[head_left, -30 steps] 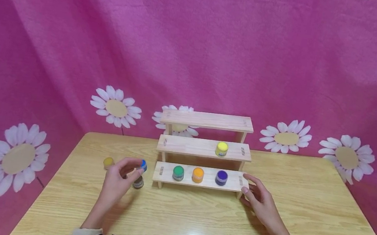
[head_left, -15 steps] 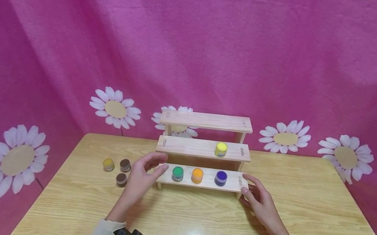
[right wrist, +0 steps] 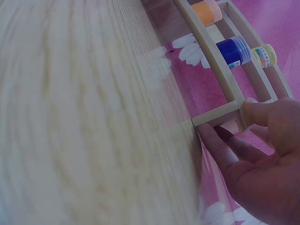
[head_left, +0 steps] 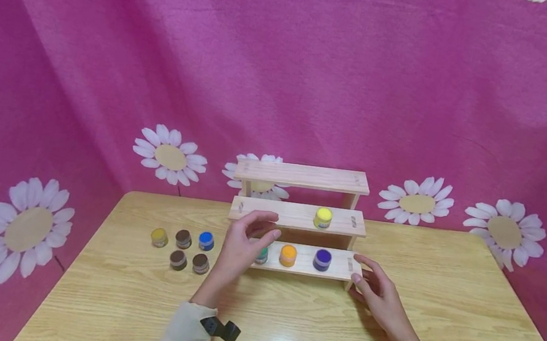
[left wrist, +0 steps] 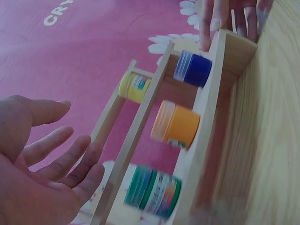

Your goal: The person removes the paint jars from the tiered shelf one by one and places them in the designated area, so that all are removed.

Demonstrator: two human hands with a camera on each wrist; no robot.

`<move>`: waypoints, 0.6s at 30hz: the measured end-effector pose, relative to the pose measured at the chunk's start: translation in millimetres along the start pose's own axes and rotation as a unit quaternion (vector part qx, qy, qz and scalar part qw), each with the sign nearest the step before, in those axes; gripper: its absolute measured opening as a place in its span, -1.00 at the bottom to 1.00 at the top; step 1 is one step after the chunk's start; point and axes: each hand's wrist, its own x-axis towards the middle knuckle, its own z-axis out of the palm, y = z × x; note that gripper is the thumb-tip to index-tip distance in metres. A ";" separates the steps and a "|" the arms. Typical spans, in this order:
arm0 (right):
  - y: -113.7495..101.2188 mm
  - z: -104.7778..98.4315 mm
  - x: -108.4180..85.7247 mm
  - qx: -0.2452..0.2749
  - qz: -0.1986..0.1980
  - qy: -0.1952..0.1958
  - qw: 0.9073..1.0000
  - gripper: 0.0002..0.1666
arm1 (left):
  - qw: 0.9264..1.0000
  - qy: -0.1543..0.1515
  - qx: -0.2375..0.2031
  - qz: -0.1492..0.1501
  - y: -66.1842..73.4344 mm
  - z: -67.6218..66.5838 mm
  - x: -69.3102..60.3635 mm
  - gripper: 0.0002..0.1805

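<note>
A three-step wooden display rack (head_left: 299, 175) stands on the table. Its bottom step bears a green paint jar (left wrist: 152, 192), an orange paint jar (head_left: 287, 256) and a purple paint jar (head_left: 322, 260); a yellow paint jar (head_left: 322, 218) sits on the middle step. My left hand (head_left: 241, 247) hovers at the rack's left part with nothing in it, fingers loosely bent, partly hiding the green jar in the head view. With thumb and fingers, my right hand (head_left: 381, 300) holds the right end of the bottom step; in the right wrist view its fingertips touch the end leg (right wrist: 215, 115).
Left of the rack, on the wooden table (head_left: 121, 300), stand a dark-yellow jar (head_left: 159, 237), a blue jar (head_left: 206, 240) and several dark brown jars (head_left: 178, 260). A pink cloth (head_left: 287, 68) with daisies hangs behind the table.
My left hand has moved right, from beside the blue jar to over the rack's bottom step, uncovering the jars on the left. The right hand has stayed at the rack's end.
</note>
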 end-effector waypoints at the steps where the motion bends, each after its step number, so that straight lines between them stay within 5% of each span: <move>1: 0.3 0.0 0.0 0.000 -0.002 0.000 1.000 -0.43 | 1.000 -0.004 0.000 0.000 -0.1 3.4 2.0 -0.62; 11: 2.0 0.7 -0.5 0.002 -0.004 0.002 1.000 -0.43 | 0.999 -0.048 -0.023 -0.005 0.2 31.7 22.6 -0.55; 18: 1.8 0.8 -0.1 0.001 0.002 0.005 1.000 -0.43 | 0.999 -0.044 0.021 -0.008 -3.2 47.1 37.1 -0.54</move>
